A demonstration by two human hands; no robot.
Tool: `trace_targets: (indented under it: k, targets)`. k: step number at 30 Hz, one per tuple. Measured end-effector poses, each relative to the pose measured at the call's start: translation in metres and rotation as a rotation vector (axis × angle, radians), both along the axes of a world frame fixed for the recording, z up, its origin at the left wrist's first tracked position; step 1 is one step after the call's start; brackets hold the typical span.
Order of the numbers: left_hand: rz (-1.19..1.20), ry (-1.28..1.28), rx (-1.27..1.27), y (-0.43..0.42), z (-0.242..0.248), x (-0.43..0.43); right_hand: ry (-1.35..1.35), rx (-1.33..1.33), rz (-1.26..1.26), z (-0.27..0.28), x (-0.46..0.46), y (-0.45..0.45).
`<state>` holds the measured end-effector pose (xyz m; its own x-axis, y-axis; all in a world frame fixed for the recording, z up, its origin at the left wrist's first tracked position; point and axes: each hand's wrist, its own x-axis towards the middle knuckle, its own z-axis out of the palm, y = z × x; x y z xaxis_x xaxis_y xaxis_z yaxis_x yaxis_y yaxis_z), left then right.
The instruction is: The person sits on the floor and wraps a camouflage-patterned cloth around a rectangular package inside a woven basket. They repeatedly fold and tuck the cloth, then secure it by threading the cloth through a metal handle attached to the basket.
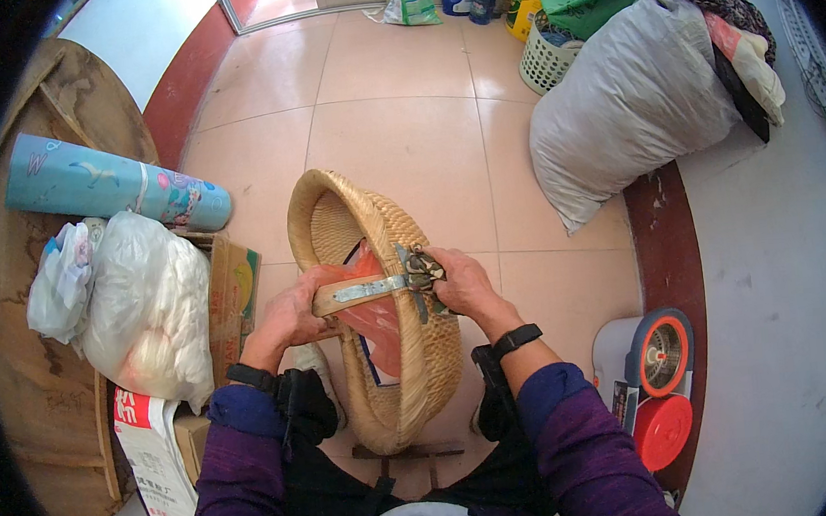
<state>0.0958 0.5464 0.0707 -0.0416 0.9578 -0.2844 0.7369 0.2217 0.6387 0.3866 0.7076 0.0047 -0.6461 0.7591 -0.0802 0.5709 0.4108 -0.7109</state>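
Observation:
A woven straw basket (432, 358) is tilted on its side between my legs, its opening turned to the left. A flat wooden handle (347, 297) with a metal strip (372, 287) crosses the opening. My left hand (292, 307) grips the handle's left end, with some fingers hidden beneath it. A bunched camouflage cloth strip (422, 268) sits at the rim, where the metal strip ends. My right hand (469, 282) pinches this cloth against the basket's outer side. Inside the basket lies a translucent red plastic bag (377, 333), partly covered by the handle.
On the left, a round wooden board (39, 404) leans behind a blue patterned roll (116, 181), a stuffed plastic bag (155, 314) and a cardboard box (231, 301). To the right are a spin-mop bucket (621, 358) and a full grey sack (633, 95) beside a perforated basket (543, 62).

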Motion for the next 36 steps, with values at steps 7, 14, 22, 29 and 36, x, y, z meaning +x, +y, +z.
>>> trace_targets:
  k: [7,14,22,29,36]
  targets:
    - [0.013,0.02,-0.05,0.0,0.003,0.001,-0.145,0.013,-0.032,0.011,-0.003,-0.003]
    - [-0.012,-0.017,0.017,-0.001,-0.006,-0.001,-0.227,0.001,-0.065,-0.004,0.007,0.003]
    - [0.015,0.008,-0.031,0.0,-0.003,0.0,-0.115,0.06,-0.045,-0.006,-0.01,0.002]
    - [0.015,0.022,-0.012,-0.001,0.0,0.003,-0.237,-0.026,-0.088,-0.006,-0.003,0.011]
    - [0.018,0.045,-0.049,0.001,-0.001,0.001,-0.074,0.03,-0.036,-0.006,-0.009,0.008]
